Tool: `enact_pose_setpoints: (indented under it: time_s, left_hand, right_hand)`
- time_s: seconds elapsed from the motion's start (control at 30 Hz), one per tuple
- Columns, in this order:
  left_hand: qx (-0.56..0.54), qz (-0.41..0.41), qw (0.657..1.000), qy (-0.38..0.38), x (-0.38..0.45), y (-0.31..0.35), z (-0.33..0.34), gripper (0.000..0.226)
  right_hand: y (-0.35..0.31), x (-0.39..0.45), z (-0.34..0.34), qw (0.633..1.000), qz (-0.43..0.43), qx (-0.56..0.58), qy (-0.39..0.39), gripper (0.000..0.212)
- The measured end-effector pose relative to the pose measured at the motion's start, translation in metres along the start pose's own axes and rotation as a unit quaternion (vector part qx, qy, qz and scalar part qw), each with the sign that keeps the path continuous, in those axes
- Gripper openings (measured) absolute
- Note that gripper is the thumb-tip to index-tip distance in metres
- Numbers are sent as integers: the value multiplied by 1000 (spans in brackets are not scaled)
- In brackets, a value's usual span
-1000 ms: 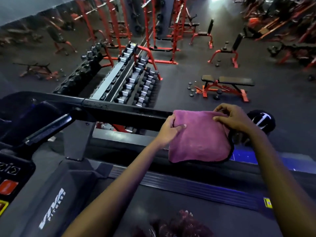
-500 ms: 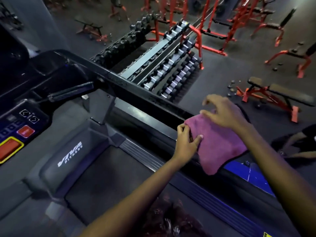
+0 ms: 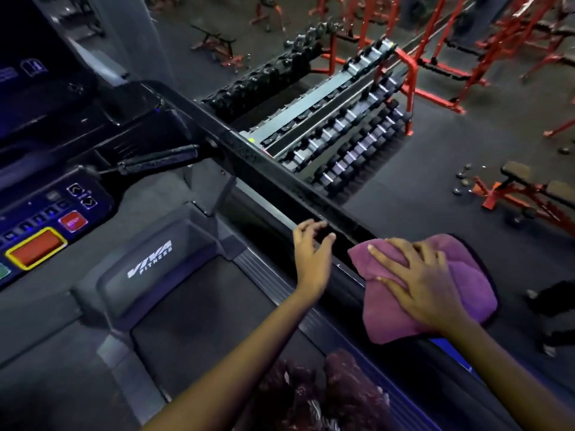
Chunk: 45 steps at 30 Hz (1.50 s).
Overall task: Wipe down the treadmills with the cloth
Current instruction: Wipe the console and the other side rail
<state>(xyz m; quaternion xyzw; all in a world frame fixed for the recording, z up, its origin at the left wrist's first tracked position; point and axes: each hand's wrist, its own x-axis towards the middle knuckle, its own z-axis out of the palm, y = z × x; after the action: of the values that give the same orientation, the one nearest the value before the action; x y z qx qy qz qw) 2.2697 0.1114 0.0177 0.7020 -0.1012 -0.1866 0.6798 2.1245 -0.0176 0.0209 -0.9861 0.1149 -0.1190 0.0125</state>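
Closest to us, a patch of dark patterned clothing (image 3: 323, 396) shows at the bottom edge, above the treadmill's dark belt (image 3: 199, 321). Our right hand (image 3: 420, 284) lies flat on the pink cloth (image 3: 466, 275), fingers straight and spread wide, pressing it onto the treadmill's right handrail (image 3: 280, 178); the cloth is draped over the rail, hanging off both sides. Just left of the cloth our left hand (image 3: 311, 253) hovers at the same rail, fingers loosely curled and holding nothing; whether the fingertips touch the rail we cannot tell. Ahead of the belt sits the grey motor cover (image 3: 149, 259) marked VIVA FITNESS, and to its left the console (image 3: 46, 219) with a yellow-framed red button and a smaller red stop button. Beyond the handrail stands a dumbbell rack (image 3: 342, 132) with a red frame, a red flat bench (image 3: 529, 188) lies off to the right, and red squat racks (image 3: 451, 32) fill the far floor
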Motion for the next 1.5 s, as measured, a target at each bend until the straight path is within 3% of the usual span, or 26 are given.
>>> enact_pose_setpoints:
  time_s: [0.1,0.23,0.37,0.47,0.6,0.73,0.87,0.97,1.2,1.33,1.5]
  left_hand:
    - [98,-14,995,15,15,8,10,47]
    - [175,-23,983,52,18,8,34,71]
    - [250,-25,966,63,9,-2,52,79]
    - [261,-28,963,62,9,-3,51,78]
    - [205,-24,977,60,3,-2,51,77]
    - [140,-26,988,63,-1,1,54,78]
    - [111,-21,992,57,-2,-1,53,79]
    - [100,-17,993,56,0,-6,52,80]
    - [94,-11,994,47,4,-11,48,81]
    - [81,-17,995,51,2,-11,48,83]
    - [48,-32,996,65,0,-8,51,83]
  right_hand:
    - [7,3,3,998,-34,39,34,46]
    - [22,8,3,991,-85,102,21,42]
    - [60,-2,0,969,-161,186,-29,42]
    - [81,7,-2,939,-165,289,-84,44]
    - [69,42,2,930,-130,305,-160,44]
    - [53,58,-1,933,-89,300,-181,40]
    - [35,27,-16,957,-51,215,-188,59]
    - [20,14,-13,983,-41,109,-140,70]
    - [37,18,2,977,-125,158,-74,43]
    - [62,6,1,957,-214,180,-73,45]
    - [64,33,6,944,-211,245,-71,42]
